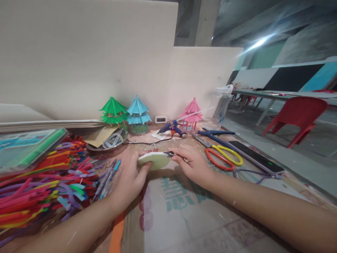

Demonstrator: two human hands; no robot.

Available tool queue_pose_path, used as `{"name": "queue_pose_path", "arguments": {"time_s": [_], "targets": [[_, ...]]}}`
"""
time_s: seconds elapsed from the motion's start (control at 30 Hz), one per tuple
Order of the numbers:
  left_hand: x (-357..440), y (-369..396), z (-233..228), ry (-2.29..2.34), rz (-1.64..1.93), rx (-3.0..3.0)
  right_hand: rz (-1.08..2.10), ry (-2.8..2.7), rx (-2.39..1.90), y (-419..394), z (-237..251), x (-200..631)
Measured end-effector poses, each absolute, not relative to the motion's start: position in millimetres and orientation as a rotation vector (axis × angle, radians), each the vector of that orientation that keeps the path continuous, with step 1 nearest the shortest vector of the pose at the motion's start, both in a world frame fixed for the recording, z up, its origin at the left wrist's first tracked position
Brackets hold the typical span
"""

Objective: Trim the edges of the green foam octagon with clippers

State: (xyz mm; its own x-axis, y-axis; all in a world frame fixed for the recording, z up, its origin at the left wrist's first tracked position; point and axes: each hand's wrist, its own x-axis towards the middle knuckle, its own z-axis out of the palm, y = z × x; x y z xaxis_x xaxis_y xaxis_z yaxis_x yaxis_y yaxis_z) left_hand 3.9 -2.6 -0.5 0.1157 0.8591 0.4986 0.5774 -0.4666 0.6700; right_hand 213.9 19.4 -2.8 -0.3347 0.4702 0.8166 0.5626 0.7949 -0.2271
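My left hand (130, 175) grips a pale green foam disc (155, 161) and holds it on edge on the cardboard-covered table (184, 218). My right hand (193, 162) holds a small knife; its dark blade (169, 154) touches the disc's upper right edge. A big heap of colourful pipe cleaners (47, 175) lies just left of my left hand, with several pens (109, 175) beside it.
Green (113, 111), blue (138, 113) and pink (192, 114) paper pagodas stand at the back wall. A blue glue gun (172, 128), scissors (223, 156), a phone (254, 156), a metal dish (110, 141), a plastic box (26, 147), a water bottle (222, 105) surround the work spot. Red chair (297, 116) at right.
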Motion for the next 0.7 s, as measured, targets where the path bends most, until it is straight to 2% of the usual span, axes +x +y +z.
{"name": "queue_pose_path", "arguments": {"time_s": [0.7], "targets": [[4.1, -3.4, -0.1, 1.396, 1.228, 2.161, -0.078, -2.007, -0.789, 18.9, -3.1, 214.6]]}}
